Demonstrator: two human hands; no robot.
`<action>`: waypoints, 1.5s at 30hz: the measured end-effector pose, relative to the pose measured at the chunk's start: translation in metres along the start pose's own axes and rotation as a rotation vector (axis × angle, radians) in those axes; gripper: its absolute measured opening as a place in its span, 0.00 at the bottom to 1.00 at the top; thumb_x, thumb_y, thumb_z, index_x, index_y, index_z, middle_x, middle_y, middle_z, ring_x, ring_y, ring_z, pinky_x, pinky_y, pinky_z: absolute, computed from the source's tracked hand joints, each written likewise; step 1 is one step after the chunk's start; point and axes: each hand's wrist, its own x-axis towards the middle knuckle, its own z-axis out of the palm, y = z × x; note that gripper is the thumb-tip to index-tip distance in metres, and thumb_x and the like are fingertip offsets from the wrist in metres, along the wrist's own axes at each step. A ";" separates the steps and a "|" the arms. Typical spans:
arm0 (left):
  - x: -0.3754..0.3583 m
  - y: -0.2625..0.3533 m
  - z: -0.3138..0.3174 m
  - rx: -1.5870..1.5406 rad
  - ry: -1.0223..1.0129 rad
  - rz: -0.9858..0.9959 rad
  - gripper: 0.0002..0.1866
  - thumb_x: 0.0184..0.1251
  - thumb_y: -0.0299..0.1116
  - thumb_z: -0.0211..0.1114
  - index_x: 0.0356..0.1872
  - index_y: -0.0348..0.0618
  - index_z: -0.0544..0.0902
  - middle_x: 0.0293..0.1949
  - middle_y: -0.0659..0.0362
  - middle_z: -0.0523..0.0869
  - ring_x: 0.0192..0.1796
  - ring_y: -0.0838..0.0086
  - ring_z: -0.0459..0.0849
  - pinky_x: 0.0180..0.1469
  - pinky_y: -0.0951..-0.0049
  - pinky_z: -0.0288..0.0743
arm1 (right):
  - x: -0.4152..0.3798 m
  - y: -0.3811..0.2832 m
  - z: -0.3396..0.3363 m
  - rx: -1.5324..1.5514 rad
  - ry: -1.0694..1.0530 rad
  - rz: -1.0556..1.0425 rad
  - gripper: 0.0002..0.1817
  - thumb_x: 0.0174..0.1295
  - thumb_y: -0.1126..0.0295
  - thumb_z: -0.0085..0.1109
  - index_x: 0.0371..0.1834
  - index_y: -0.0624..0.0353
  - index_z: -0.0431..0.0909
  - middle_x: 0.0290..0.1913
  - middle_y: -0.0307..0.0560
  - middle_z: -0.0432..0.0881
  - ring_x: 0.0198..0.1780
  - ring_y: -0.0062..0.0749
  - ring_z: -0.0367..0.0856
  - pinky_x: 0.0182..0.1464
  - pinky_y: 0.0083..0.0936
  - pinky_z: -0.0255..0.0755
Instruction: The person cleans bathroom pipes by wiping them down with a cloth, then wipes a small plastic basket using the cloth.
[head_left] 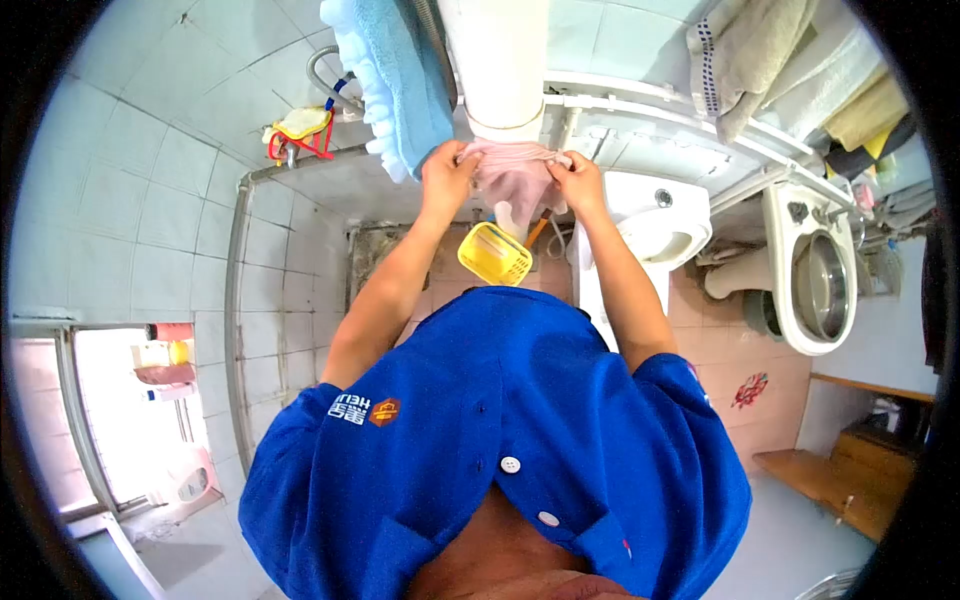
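Note:
A thin pale pink cloth [515, 172] is stretched between my two hands, just below the thick white pipe [497, 60]. My left hand [448, 180] pinches the cloth's upper left edge between thumb and fingers. At the upper right edge, my right hand [580, 184] grips it the same way. The lower part of the cloth hangs down loosely, and I cannot make out what kind of item it is. Close to my left hand hangs a fluffy blue towel [400, 100]. Below the cloth is a yellow plastic basket [494, 254].
A white toilet [655, 235] stands right of my right forearm. Farther right, a washbasin [843, 310] holds a metal bowl [823, 285]. Towels [750, 55] hang at upper right over white pipes. A yellow and red cloth [303, 128] hangs at left, above a bright window [110, 400].

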 end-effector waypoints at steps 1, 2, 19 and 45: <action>0.000 0.007 -0.001 -0.049 -0.022 0.073 0.09 0.60 0.31 0.70 0.32 0.35 0.82 0.20 0.53 0.80 0.22 0.67 0.76 0.29 0.66 0.71 | 0.004 0.014 0.000 0.021 -0.030 0.062 0.12 0.58 0.68 0.69 0.40 0.65 0.83 0.28 0.41 0.83 0.26 0.21 0.78 0.30 0.22 0.72; -0.004 0.026 -0.007 0.031 0.014 0.193 0.09 0.60 0.32 0.70 0.34 0.36 0.82 0.19 0.54 0.79 0.22 0.66 0.76 0.29 0.66 0.72 | 0.002 0.014 0.003 0.088 -0.017 0.117 0.13 0.58 0.68 0.68 0.42 0.66 0.83 0.28 0.42 0.84 0.26 0.22 0.78 0.31 0.23 0.73; -0.006 0.020 -0.012 -0.159 -0.094 -0.113 0.10 0.66 0.30 0.67 0.28 0.36 0.78 0.18 0.59 0.77 0.16 0.79 0.73 0.19 0.72 0.66 | -0.019 -0.043 0.014 -0.053 0.068 -0.046 0.15 0.56 0.65 0.68 0.44 0.60 0.84 0.27 0.48 0.85 0.27 0.29 0.82 0.33 0.27 0.75; -0.034 0.091 0.015 0.058 -0.152 0.153 0.11 0.63 0.33 0.67 0.38 0.35 0.80 0.31 0.52 0.82 0.32 0.73 0.78 0.36 0.69 0.73 | -0.004 -0.014 0.022 0.612 0.262 0.106 0.16 0.69 0.64 0.55 0.54 0.61 0.73 0.43 0.43 0.82 0.45 0.34 0.82 0.47 0.29 0.76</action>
